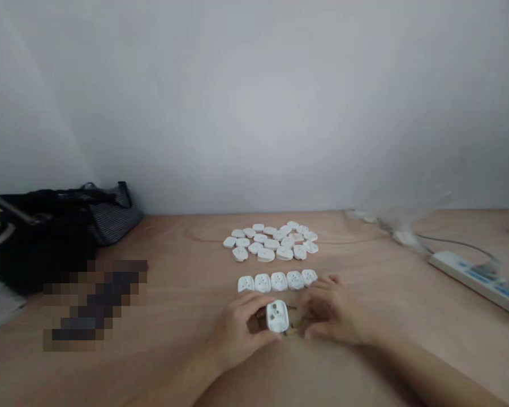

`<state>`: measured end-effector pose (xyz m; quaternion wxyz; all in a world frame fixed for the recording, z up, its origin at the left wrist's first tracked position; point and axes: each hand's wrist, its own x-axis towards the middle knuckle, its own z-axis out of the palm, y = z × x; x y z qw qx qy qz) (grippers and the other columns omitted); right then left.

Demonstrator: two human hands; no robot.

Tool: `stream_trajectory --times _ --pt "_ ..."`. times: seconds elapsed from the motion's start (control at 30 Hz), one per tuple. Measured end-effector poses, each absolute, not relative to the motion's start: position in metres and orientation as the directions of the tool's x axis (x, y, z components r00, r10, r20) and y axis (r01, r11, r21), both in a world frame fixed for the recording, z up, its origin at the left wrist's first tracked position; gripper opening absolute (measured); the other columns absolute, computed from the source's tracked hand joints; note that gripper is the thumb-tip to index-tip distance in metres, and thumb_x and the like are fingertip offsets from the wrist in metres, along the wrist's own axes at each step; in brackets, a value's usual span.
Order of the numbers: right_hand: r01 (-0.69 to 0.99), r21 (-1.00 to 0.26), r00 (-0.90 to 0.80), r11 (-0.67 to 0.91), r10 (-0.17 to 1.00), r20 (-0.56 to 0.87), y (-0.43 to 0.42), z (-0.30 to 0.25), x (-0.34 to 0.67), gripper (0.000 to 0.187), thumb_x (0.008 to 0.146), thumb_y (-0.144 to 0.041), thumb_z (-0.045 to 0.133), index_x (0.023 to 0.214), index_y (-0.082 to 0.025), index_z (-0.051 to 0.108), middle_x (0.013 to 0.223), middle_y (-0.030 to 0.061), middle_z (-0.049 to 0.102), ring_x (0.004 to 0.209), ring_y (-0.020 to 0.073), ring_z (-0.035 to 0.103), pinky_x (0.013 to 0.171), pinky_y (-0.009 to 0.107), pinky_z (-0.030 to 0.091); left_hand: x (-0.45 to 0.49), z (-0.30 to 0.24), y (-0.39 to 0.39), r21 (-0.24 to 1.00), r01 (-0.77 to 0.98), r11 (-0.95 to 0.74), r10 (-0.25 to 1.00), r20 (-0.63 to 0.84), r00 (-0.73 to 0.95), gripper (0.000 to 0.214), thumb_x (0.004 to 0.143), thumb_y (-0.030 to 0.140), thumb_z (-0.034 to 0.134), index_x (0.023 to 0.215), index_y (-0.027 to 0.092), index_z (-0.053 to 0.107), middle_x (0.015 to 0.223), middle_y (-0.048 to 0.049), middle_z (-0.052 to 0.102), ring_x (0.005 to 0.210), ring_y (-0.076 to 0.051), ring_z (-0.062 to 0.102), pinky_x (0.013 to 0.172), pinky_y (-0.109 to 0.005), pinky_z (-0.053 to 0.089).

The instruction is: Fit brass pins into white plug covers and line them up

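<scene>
My left hand [237,330] is closed around a small white plug-shaped part [277,316] with slots on its face, held upright just above the wooden table [173,305]. My right hand [328,314] rests beside it on the right, fingers curled toward the part; what they pinch is hidden. Just beyond my hands lies a row of several white parts [277,280]. Farther back sits a loose cluster of several more white parts [271,242].
A black bag [46,237] sits at the far left against the wall. A blurred dark object [95,305] lies left of my hands. A white power strip [475,280] with its cable and a clear plastic bag [402,223] lie at the right.
</scene>
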<state>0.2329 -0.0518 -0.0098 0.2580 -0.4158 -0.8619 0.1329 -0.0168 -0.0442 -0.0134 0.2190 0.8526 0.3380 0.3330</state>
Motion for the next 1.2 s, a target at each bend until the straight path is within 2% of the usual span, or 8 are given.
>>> stream_trajectory --times 0.2,0.43,0.57,0.67,0.77,0.87,1.03,1.2 --pt "0.711 -0.442 -0.495 0.547 0.836 0.239 -0.047 -0.01 0.251 0.01 0.071 -0.027 0.069 0.079 -0.024 0.063 0.081 0.0001 0.065 0.082 0.0216 0.058 0.079 0.039 0.038 -0.017 -0.013 -0.045 0.618 0.436 -0.655 0.74 0.406 0.536 0.046 0.065 0.038 0.077 0.106 0.021 0.065 0.1 -0.0088 0.067 0.091 -0.025 0.06 0.083 -0.036 0.047" --pt "0.648 -0.533 -0.489 0.545 0.833 0.258 -0.044 -0.022 0.241 0.007 0.076 -0.016 0.062 0.073 -0.022 0.06 0.075 -0.0021 0.066 0.076 0.0182 0.061 0.074 0.033 0.043 -0.015 -0.012 -0.047 0.603 0.425 -0.675 0.72 0.414 0.557 0.048 0.064 0.041 0.077 0.105 0.021 0.066 0.098 -0.0079 0.067 0.089 -0.024 0.061 0.081 -0.033 0.048" --pt "0.626 -0.59 -0.42 0.51 0.858 0.296 -0.044 -0.025 0.237 0.008 0.081 -0.018 0.056 0.074 -0.02 0.06 0.074 0.0003 0.065 0.073 0.0181 0.06 0.071 0.033 0.045 -0.015 -0.012 -0.047 0.595 0.42 -0.685 0.713 0.429 0.555 0.048 0.063 0.041 0.078 0.105 0.021 0.065 0.098 -0.0073 0.067 0.09 -0.024 0.06 0.081 -0.033 0.047" --pt "0.483 -0.749 -0.33 0.454 0.887 0.324 -0.047 -0.026 0.229 0.012 0.086 -0.026 0.05 0.083 -0.019 0.059 0.074 0.0022 0.064 0.067 0.0164 0.06 0.059 0.027 0.047 -0.015 -0.012 -0.047 0.598 0.411 -0.689 0.71 0.441 0.548 0.047 0.064 0.041 0.078 0.104 0.02 0.064 0.097 -0.0081 0.067 0.09 -0.024 0.059 0.081 -0.034 0.046" --pt "0.325 -0.818 -0.289 0.474 0.874 0.392 -0.053 -0.024 0.215 0.02 0.089 -0.032 0.047 0.094 -0.019 0.061 0.077 0.0026 0.066 0.068 0.0154 0.062 0.06 0.026 0.05 -0.014 -0.012 -0.046 0.6 0.4 -0.693 0.703 0.441 0.557 0.046 0.065 0.041 0.077 0.103 0.02 0.064 0.096 -0.0084 0.066 0.09 -0.024 0.058 0.08 -0.035 0.046" --pt "0.31 -0.794 -0.305 0.522 0.846 0.437 -0.062 -0.02 0.202 0.021 0.089 -0.033 0.049 0.087 -0.021 0.064 0.075 0.001 0.068 0.068 0.0151 0.062 0.064 0.027 0.049 -0.013 -0.012 -0.046 0.596 0.399 -0.697 0.702 0.455 0.547 0.045 0.064 0.039 0.078 0.102 0.021 0.064 0.095 -0.0077 0.066 0.089 -0.024 0.058 0.08 -0.035 0.045" --pt "0.447 -0.683 -0.258 0.577 0.815 0.519 -0.067 -0.022 0.195 0.016 0.085 -0.034 0.056 0.081 -0.024 0.068 0.072 0.0 0.07 0.07 0.0181 0.062 0.075 0.035 0.043 -0.012 -0.012 -0.046 0.586 0.406 -0.702 0.7 0.46 0.547 0.043 0.064 0.04 0.077 0.101 0.02 0.064 0.093 -0.0075 0.067 0.087 -0.024 0.059 0.079 -0.034 0.045" --pt "0.464 -0.644 -0.249 0.608 0.787 0.564 -0.065 -0.028 0.193 0.015 0.086 -0.032 0.055 0.082 -0.026 0.068 0.076 -0.0003 0.071 0.072 0.0186 0.062 0.075 0.036 0.041 -0.012 -0.011 -0.047 0.576 0.428 -0.696 0.709 0.454 0.54 0.042 0.065 0.039 0.078 0.1 0.019 0.065 0.094 -0.0066 0.067 0.088 -0.023 0.059 0.079 -0.033 0.045"
